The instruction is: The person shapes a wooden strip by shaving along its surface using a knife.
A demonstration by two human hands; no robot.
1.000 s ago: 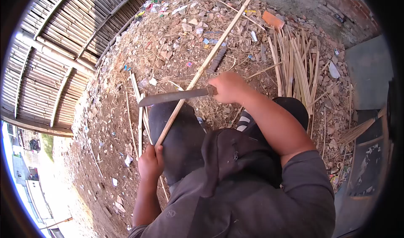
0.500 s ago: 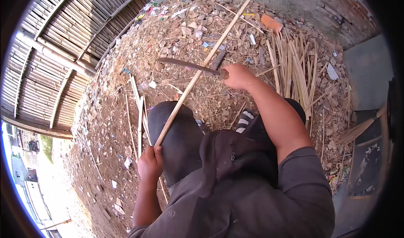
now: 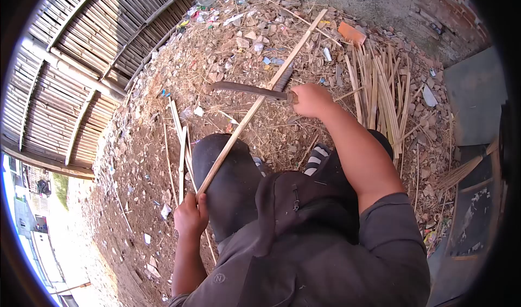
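A long pale bamboo strip [image 3: 244, 121] slants from lower left to upper right, crossing above my bent knee. My left hand [image 3: 191, 215] is closed round its lower end. In my right hand [image 3: 311, 100] is the handle of a dark curved blade [image 3: 247, 88], which points left and lies across the strip. Beneath the strip, near the crossing, a dark ridged bar [image 3: 283, 78] rests on the ground; its lower part is hidden.
Many split bamboo strips [image 3: 385, 90] lie in a pile at the right. A few more strips [image 3: 182, 166] are on the ground at the left. An orange brick piece [image 3: 351, 33] sits near the wall. A bamboo fence [image 3: 70, 74] stands at the left.
The far end of the strip has dropped slightly toward me, and my left hand has shifted a little down and left. The blade has moved slightly right and down.
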